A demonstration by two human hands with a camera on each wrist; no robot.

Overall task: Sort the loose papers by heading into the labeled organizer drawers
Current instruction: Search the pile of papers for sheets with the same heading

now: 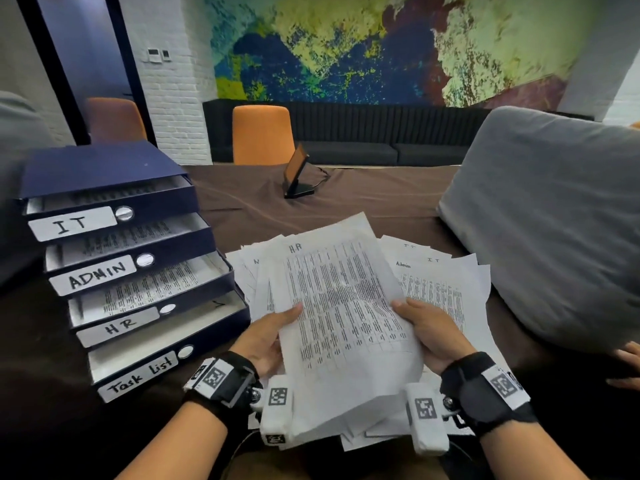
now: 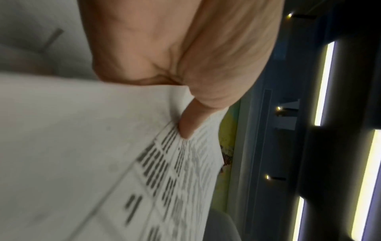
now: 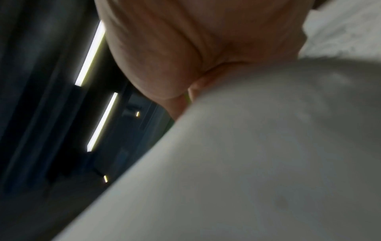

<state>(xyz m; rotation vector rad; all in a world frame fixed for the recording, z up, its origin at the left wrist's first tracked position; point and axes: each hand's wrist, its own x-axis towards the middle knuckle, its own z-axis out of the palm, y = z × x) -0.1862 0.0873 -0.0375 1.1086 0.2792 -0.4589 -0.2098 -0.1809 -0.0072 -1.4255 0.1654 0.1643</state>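
Both hands hold up a printed sheet headed "HR" above a loose pile of papers. My left hand pinches its left edge, thumb on top; the thumb presses the same sheet in the left wrist view. My right hand grips the right edge, and in the right wrist view the paper hides its fingers. The dark blue organizer stands at the left with drawers pulled out, labeled IT, ADMIN, HR and Task list.
A brown cloth covers the table. A large grey cushion lies at the right, beside the pile. A small tilted screen on a stand sits further back. Another person's fingers show at the right edge. Orange chairs stand behind.
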